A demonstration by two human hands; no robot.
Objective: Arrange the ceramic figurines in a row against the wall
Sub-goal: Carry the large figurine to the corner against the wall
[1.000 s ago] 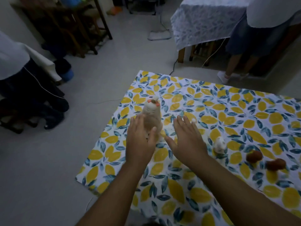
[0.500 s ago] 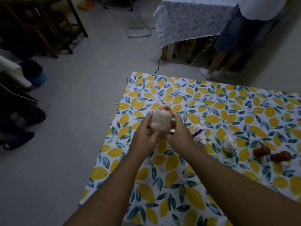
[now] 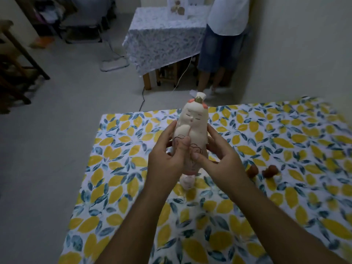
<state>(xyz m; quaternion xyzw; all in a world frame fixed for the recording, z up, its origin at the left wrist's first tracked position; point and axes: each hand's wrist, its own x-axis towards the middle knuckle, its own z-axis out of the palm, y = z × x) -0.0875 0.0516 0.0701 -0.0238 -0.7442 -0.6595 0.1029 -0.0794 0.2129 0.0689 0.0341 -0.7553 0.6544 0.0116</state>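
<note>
A tall white ceramic figurine (image 3: 192, 124) with a painted face, orange ear marks and a small topknot is held upright in the air above the lemon-print cloth (image 3: 285, 141). My left hand (image 3: 167, 155) grips its left side and my right hand (image 3: 219, 157) its right side, thumbs across its front. Below my hands a small white figurine (image 3: 187, 182) stands on the cloth, partly hidden. Two small brown figurines (image 3: 252, 170) (image 3: 270, 171) sit on the cloth to the right. The pale wall (image 3: 304, 54) rises beyond the cloth's far right edge.
A person in blue shorts (image 3: 219, 46) stands at the wall by a table draped in a pale patterned cloth (image 3: 160, 40). A cable (image 3: 142, 100) runs across the grey floor. Dark wooden furniture (image 3: 17, 60) stands at the far left.
Both hands closed on the tall figurine and lifted it off the cloth toward me. The view swung right and up, bringing the wall into sight.
</note>
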